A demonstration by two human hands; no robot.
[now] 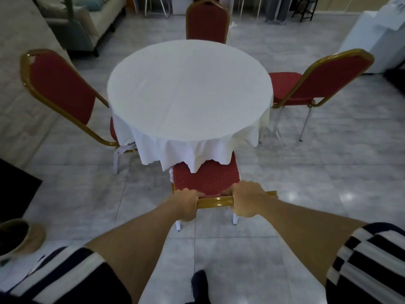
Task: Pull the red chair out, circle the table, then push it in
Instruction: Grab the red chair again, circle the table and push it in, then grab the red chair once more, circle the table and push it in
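The red chair [206,176] with a gold frame stands right in front of me, its seat partly under the hanging white cloth of the round table [190,88]. My left hand [186,204] grips the left end of the gold top rail of the chair back. My right hand [247,201] grips the right end of the same rail. Both hands wrap the rail from above. The chair's white rear legs show below my hands.
Three more red chairs stand around the table: left [59,88], far side [207,20], right [317,82]. A sofa [87,20] sits at the back left, a white cabinet [377,40] at the back right, a pot [19,235] near my left elbow. Grey tiled floor surrounds the table.
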